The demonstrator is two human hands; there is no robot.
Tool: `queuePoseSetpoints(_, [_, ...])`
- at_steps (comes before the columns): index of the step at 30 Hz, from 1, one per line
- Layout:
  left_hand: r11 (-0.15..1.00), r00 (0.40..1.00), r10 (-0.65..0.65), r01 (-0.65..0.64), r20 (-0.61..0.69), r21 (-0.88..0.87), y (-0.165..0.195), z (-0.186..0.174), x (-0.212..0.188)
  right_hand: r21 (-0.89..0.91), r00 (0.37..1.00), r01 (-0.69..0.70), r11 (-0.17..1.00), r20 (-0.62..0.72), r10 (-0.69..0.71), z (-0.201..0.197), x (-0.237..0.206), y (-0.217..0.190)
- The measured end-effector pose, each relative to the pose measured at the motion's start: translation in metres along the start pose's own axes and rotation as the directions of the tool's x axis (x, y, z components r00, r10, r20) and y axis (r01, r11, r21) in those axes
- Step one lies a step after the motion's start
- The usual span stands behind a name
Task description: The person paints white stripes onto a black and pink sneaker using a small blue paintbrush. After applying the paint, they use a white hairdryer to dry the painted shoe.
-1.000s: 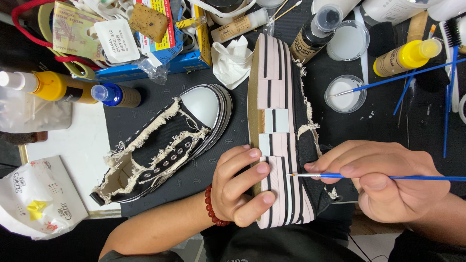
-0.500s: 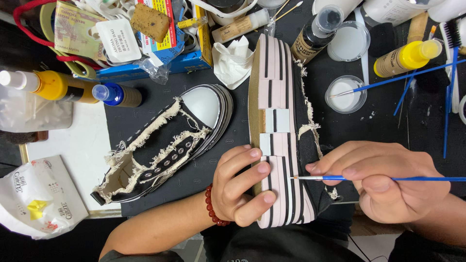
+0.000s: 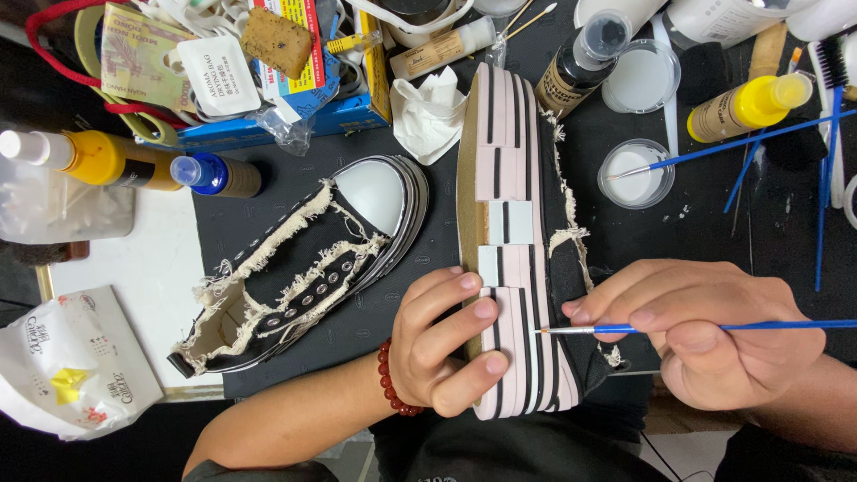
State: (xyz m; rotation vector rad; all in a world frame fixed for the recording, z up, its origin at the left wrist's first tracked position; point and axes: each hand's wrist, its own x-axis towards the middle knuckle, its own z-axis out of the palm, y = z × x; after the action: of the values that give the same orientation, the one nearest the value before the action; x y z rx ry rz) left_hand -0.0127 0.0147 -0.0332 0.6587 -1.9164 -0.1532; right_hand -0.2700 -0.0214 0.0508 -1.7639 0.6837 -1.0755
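Note:
A platform sneaker (image 3: 511,178) lies on its side, its thick pink-and-black striped sole facing up. My left hand (image 3: 444,344) grips the near end of that sole, fingers curled over the stripes. My right hand (image 3: 705,335) pinches a thin blue paintbrush (image 3: 678,328), and the brush tip touches the sole's edge close to my left fingers. The second sneaker (image 3: 303,268), black with frayed cream edges and a white toe cap, rests sole-down on the black mat to the left.
Small dishes of white paint (image 3: 636,172) sit beyond the sole, one with a blue brush (image 3: 732,145) resting in it. Yellow-capped bottles (image 3: 745,105), a dark bottle (image 3: 580,62), crumpled tissue (image 3: 428,112), a blue box (image 3: 295,120) and a white plastic bag (image 3: 71,366) crowd the table.

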Motion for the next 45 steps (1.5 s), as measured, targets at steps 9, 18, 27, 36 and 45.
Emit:
queuePoseSetpoints(9, [1.0, 1.0, 0.0, 0.0, -0.008, -0.013, -0.0008, 0.0005, 0.0001, -0.004, 0.999, -0.003, 1.0, 0.032, 0.003, -0.0019, 0.001, -0.0011])
queuePoseSetpoints(18, [1.0, 1.0, 0.001, -0.001, 0.0, -0.006, -0.0006, 0.0003, -0.0002, 0.043, 0.996, -0.034, 0.998, -0.083, 0.038, 0.0052, -0.0015, 0.0018])
queuePoseSetpoints(27, [1.0, 1.0, 0.0, 0.0, 0.0, -0.014, -0.0005, -0.0009, 0.0007, 0.024, 0.999, 0.011, 1.0, 0.05, -0.012, -0.0013, 0.0039, -0.005])
queuePoseSetpoints(36, [1.0, 1.0, 0.006, -0.006, 0.005, -0.013, -0.0004, -0.0015, 0.0008, 0.026, 0.998, 0.051, 0.998, 0.036, -0.052, 0.0009, 0.0052, -0.0049])
queuePoseSetpoints(45, [1.0, 1.0, 0.013, -0.013, 0.01, -0.015, -0.0015, -0.0026, 0.0001, 0.004, 0.998, 0.055, 0.998, 0.042, -0.055, -0.0009, 0.0039, -0.0031])
